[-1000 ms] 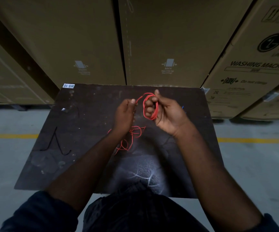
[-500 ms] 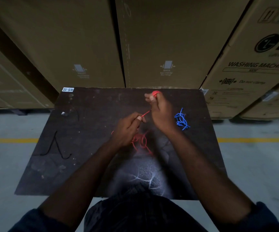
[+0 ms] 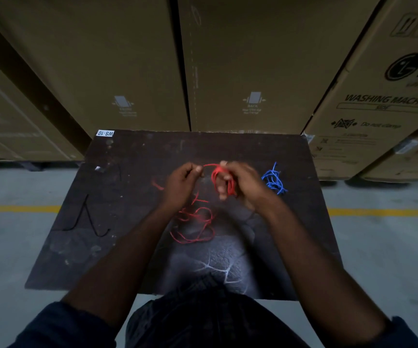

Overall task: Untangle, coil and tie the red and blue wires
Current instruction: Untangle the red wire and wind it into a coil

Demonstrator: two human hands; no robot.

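Note:
Several turns of the red wire (image 3: 230, 183) are wound around the fingers of my right hand (image 3: 239, 184), held above the middle of the dark table (image 3: 132, 222). My left hand (image 3: 181, 185) pinches the strand that arcs over to the coil. The loose rest of the red wire lies tangled on the table below both hands, near my left forearm. The blue wire (image 3: 274, 180) lies in a small tangle on the table just right of my right hand, touching neither hand.
A thin black wire (image 3: 87, 219) lies bent on the table's left side. A white label (image 3: 105, 133) marks the far left corner. Tall cardboard boxes (image 3: 240, 66) stand right behind the table. Grey floor with a yellow line (image 3: 17, 209) lies on both sides.
My left hand has risen from near the loose tangle to level with my right hand, carrying the strand up. My right hand has turned, so the red coil on its fingers shows again.

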